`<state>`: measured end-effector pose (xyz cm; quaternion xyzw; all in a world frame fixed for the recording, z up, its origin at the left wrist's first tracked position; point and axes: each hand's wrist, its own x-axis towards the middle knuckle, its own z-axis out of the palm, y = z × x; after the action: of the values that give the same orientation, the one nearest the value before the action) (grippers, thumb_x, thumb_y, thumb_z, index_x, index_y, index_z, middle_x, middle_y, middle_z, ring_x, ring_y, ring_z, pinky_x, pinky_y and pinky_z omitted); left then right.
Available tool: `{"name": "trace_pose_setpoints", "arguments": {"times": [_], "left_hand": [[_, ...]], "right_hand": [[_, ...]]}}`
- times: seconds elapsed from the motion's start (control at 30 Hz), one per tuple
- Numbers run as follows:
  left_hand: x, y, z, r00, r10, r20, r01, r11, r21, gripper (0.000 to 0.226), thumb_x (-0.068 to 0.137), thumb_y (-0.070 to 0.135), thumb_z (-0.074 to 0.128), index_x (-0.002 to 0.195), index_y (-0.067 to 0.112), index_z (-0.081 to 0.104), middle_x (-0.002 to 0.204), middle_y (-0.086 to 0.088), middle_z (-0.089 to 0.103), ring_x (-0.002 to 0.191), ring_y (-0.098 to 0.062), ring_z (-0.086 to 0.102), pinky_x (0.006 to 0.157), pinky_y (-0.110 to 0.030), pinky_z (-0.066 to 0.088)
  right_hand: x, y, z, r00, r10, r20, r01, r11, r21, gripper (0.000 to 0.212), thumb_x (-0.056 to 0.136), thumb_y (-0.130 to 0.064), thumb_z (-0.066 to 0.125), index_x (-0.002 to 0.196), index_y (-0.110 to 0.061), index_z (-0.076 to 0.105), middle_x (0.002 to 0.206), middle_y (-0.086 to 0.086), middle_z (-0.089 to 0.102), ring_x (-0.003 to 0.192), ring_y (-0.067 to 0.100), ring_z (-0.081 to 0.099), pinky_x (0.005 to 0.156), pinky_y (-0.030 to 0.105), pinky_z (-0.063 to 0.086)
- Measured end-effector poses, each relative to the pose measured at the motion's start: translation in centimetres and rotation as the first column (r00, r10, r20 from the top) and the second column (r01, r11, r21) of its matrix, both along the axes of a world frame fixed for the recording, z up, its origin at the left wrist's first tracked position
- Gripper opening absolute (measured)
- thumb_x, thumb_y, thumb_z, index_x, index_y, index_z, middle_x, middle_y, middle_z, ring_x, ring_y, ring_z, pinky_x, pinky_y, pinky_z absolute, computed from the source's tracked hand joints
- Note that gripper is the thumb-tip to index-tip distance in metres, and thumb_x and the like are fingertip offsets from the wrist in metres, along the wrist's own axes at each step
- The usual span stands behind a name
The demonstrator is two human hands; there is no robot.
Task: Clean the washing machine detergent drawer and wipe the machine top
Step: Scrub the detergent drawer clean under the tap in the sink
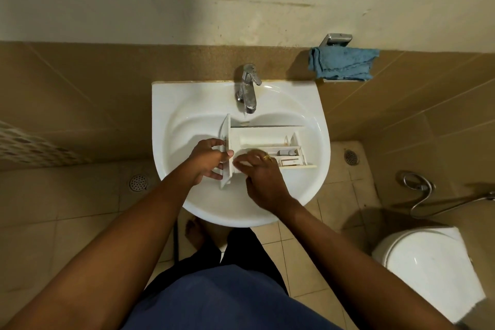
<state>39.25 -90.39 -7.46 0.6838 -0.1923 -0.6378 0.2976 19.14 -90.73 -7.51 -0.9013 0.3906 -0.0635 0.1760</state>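
Observation:
A white detergent drawer (263, 139) lies across the basin of a white sink (171, 104), its front panel to the left and its compartments facing up. My left hand (209, 161) grips the front panel, fingers wrapped around its edge. My right hand (261, 174), with a gold ring, rests on the near compartment, fingers curled and blurred; whether they hold anything is unclear. A chrome tap (247, 88) stands above the drawer's far side. A blue cloth (342, 63) hangs on a wall holder at the right.
A white toilet (426, 262) stands at the lower right, with a chrome spray hose (417, 185) on the wall beside it. Floor drains (138, 182) sit in the tiled floor on both sides of the sink. My bare foot shows under the basin.

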Motion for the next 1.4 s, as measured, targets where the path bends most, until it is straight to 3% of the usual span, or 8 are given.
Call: {"name": "trace_pose_setpoints", "arguments": {"times": [0.13, 0.27, 0.4, 0.7, 0.83, 1.03, 1.27, 1.4], "left_hand": [[0.0, 0.1, 0.0, 1.000, -0.007, -0.005, 0.007, 1.000, -0.005, 0.056, 0.090, 0.016, 0.079, 0.142, 0.019, 0.056, 0.117, -0.015, 0.072, 0.097, -0.032, 0.073, 0.068, -0.047, 0.065], [-0.1, 0.0, 0.2, 1.000, -0.009, 0.002, 0.009, 1.000, 0.002, 0.057, 0.090, 0.017, 0.079, 0.142, 0.018, 0.056, 0.117, -0.017, 0.072, 0.098, -0.034, 0.073, 0.070, -0.049, 0.065], [-0.2, 0.0, 0.3, 1.000, -0.016, -0.006, 0.016, 1.000, -0.005, 0.053, 0.091, 0.017, 0.079, 0.139, 0.017, 0.057, 0.117, -0.018, 0.072, 0.096, -0.034, 0.074, 0.066, -0.045, 0.065], [0.1, 0.0, -0.1, 1.000, -0.008, -0.014, 0.008, 1.000, -0.001, 0.055, 0.090, 0.017, 0.080, 0.140, 0.019, 0.056, 0.116, -0.017, 0.072, 0.097, -0.034, 0.073, 0.069, -0.047, 0.065], [0.1, 0.1, -0.1, 1.000, -0.024, -0.017, 0.024, 1.000, -0.008, 0.056, 0.090, 0.017, 0.080, 0.140, 0.018, 0.057, 0.117, -0.016, 0.071, 0.098, -0.035, 0.073, 0.065, -0.045, 0.065], [0.2, -0.1, -0.2, 0.999, -0.030, -0.015, 0.030, 1.000, -0.005, 0.059, 0.089, 0.016, 0.080, 0.143, 0.018, 0.055, 0.118, -0.017, 0.071, 0.097, -0.035, 0.074, 0.066, -0.046, 0.065], [0.3, 0.0, -0.2, 1.000, -0.022, -0.021, 0.022, 1.000, 0.004, 0.061, 0.089, 0.016, 0.080, 0.144, 0.018, 0.055, 0.119, -0.017, 0.072, 0.096, -0.034, 0.074, 0.066, -0.047, 0.065], [0.2, -0.1, -0.2, 0.999, -0.027, -0.016, 0.028, 1.000, 0.003, 0.061, 0.089, 0.016, 0.080, 0.144, 0.018, 0.054, 0.121, -0.017, 0.070, 0.096, -0.035, 0.074, 0.067, -0.048, 0.065]], "right_hand": [[-1.7, 2.8, -0.3, 0.999, 0.035, -0.032, -0.034, 0.999, 0.037, 0.057, 0.077, -0.012, 0.041, 0.122, -0.023, 0.074, 0.142, -0.004, 0.059, 0.138, 0.029, 0.045, 0.104, 0.040, 0.038], [0.0, 0.4, 0.5, 1.000, -0.010, 0.012, 0.010, 1.000, 0.026, 0.047, 0.079, -0.016, 0.045, 0.111, -0.025, 0.077, 0.122, -0.009, 0.071, 0.125, 0.023, 0.055, 0.098, 0.040, 0.041], [1.4, -2.0, -0.1, 0.998, -0.065, 0.004, 0.064, 0.996, 0.068, 0.042, 0.086, -0.029, 0.065, 0.127, -0.024, 0.070, 0.134, -0.006, 0.068, 0.127, 0.025, 0.057, 0.101, 0.043, 0.045], [-1.7, -1.8, -1.6, 0.989, 0.130, 0.071, -0.124, 0.988, -0.089, 0.023, 0.092, -0.029, 0.070, 0.113, -0.027, 0.079, 0.132, -0.012, 0.069, 0.130, 0.020, 0.056, 0.102, 0.036, 0.039], [-2.1, -1.6, -1.2, 0.989, 0.031, 0.147, -0.018, 0.996, -0.083, 0.013, 0.091, -0.028, 0.072, 0.098, -0.024, 0.082, 0.106, -0.011, 0.078, 0.106, 0.014, 0.061, 0.087, 0.029, 0.039], [-0.3, -0.8, -2.0, 0.943, -0.194, 0.272, 0.168, 0.979, 0.118, 0.016, 0.089, -0.037, 0.075, 0.092, -0.023, 0.082, 0.096, -0.008, 0.078, 0.085, 0.010, 0.067, 0.078, 0.038, 0.053], [-1.6, -2.6, -2.4, 0.966, -0.213, 0.146, 0.210, 0.977, 0.036, 0.021, 0.084, -0.050, 0.071, 0.084, -0.031, 0.080, 0.095, -0.012, 0.076, 0.103, 0.017, 0.060, 0.084, 0.034, 0.035], [0.0, -2.4, -2.5, 0.967, -0.208, 0.147, 0.200, 0.977, 0.066, 0.022, 0.085, -0.051, 0.071, 0.080, -0.031, 0.078, 0.092, -0.012, 0.075, 0.095, 0.017, 0.064, 0.083, 0.038, 0.042]]}}
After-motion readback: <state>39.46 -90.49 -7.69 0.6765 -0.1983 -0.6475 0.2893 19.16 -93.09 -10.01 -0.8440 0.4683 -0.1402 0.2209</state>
